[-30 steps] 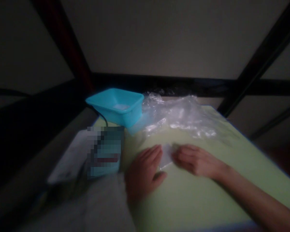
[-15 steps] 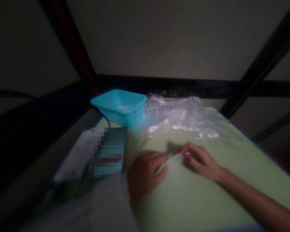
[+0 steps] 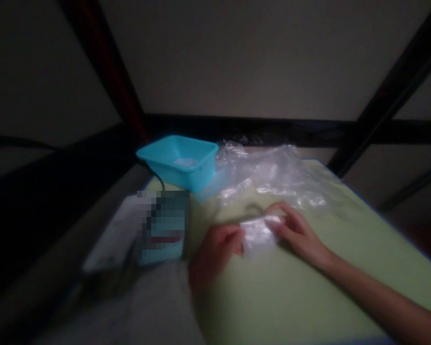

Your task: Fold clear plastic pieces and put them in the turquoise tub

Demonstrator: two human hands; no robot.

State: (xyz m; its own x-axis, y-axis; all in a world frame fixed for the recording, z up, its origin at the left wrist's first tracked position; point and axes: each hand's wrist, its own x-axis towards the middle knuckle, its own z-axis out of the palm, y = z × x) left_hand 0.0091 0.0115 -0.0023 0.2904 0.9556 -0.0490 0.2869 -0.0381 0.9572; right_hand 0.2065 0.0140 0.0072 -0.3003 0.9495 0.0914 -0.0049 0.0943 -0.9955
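Observation:
A small clear plastic bag [image 3: 258,234] is held just above the pale green tabletop [image 3: 301,297], stretched between both hands. My left hand [image 3: 215,251] pinches its left edge, fingers curled closed. My right hand [image 3: 296,235] grips its right edge with the fingertips, the forearm running off to the lower right. The scene is dim and slightly blurred, so what the bag holds, if anything, does not show.
A turquoise plastic tub [image 3: 181,160] stands at the back left of the table. A crumpled heap of clear plastic bags [image 3: 273,177] lies behind the hands. A pixelated box-like object [image 3: 163,227] with a black cable sits left of my left hand. Dark frame bars surround the table.
The small bag lay flat under both hands a second ago. Both hands have pinched its edges and raised it off the table, upright between them.

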